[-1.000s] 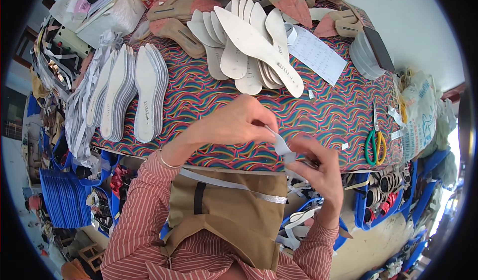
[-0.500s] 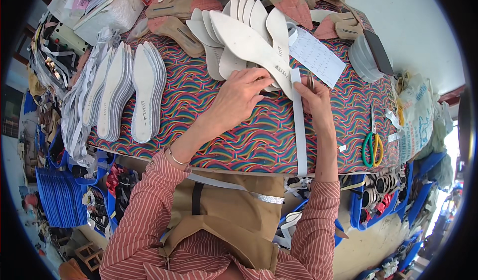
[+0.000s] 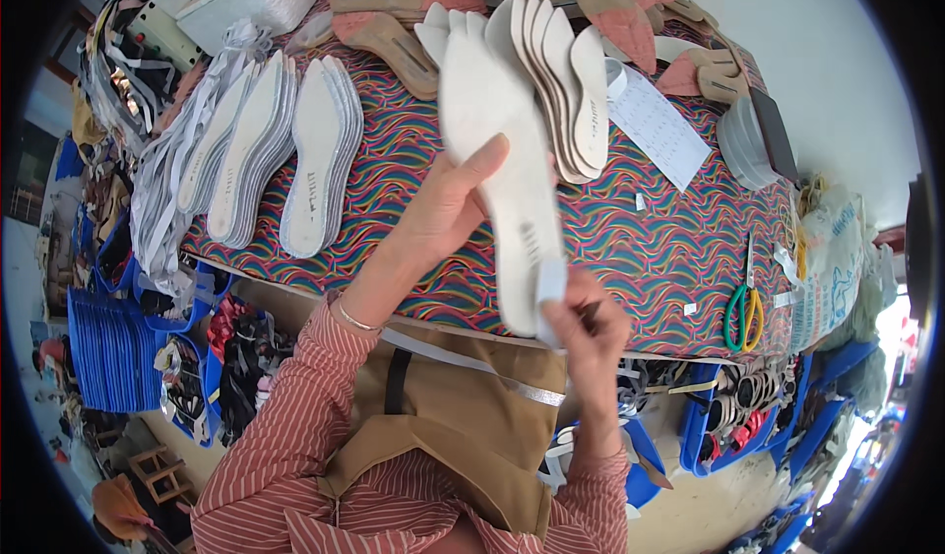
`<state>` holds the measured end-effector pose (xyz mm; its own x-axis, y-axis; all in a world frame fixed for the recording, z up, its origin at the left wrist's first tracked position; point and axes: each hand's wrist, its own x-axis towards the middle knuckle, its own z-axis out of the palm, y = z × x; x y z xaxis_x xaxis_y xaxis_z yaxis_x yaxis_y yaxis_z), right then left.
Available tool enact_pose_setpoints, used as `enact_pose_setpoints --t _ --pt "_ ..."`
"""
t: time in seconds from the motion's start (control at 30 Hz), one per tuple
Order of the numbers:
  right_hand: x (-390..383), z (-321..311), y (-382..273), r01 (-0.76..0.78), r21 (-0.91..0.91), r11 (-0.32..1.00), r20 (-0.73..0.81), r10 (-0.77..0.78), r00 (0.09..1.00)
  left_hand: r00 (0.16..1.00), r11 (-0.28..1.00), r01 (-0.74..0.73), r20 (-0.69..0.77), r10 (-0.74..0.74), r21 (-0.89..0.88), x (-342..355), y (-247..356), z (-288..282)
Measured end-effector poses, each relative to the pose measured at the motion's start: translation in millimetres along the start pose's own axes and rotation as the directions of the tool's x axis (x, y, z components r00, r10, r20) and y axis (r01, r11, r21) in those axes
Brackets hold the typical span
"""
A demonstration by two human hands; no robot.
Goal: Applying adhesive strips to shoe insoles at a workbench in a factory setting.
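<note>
My left hand [image 3: 455, 199] is closed on a white shoe insole [image 3: 522, 180], its thumb lying over the upper face and the fingers beneath. The insole is tilted, with its narrow heel end toward me near the table's front edge. At that heel my right hand [image 3: 591, 329], slightly blurred, pinches a pale strip of tape [image 3: 552, 281] against the side edge. How much of the strip runs under the hand is hidden. Behind the held piece fans a group of white insoles [image 3: 589, 106].
Stacked insoles with grey edges [image 3: 320, 180] lie left, beside hanging pale strips [image 3: 162, 209]. Tan and pink shoe pieces [image 3: 389, 47] are piled at the back. A written paper sheet [image 3: 661, 130], a tape roll [image 3: 745, 142] and scissors [image 3: 745, 308] lie right. Blue baskets [image 3: 704, 426] stand below the table.
The insole has turned upright and come nearer me, my left hand now gripping its middle. My right hand has moved down with the strip, whose long hanging length no longer shows. The view shifted slightly.
</note>
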<state>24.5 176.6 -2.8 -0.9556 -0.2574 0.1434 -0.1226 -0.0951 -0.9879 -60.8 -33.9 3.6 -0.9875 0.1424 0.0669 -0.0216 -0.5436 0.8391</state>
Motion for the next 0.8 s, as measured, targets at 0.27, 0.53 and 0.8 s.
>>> enact_pose_setpoints --t 0.27,0.53,0.8 --pt "-3.7 -22.0 -33.1 -0.091 0.001 0.996 -0.475 0.080 0.876 0.899 0.903 0.419 -0.096 -0.428 -0.099 -50.2 21.0 36.1" --pt "29.4 -8.3 -29.0 -0.061 0.004 0.998 -0.360 0.058 0.931 0.890 0.870 0.450 -0.182 -0.418 0.202 -74.5 1.8 59.7" --pt "26.8 -6.2 -23.3 -0.093 0.042 0.995 -0.359 0.102 0.928 0.882 0.861 0.466 -0.181 -0.435 0.202 -71.4 -5.2 55.6"
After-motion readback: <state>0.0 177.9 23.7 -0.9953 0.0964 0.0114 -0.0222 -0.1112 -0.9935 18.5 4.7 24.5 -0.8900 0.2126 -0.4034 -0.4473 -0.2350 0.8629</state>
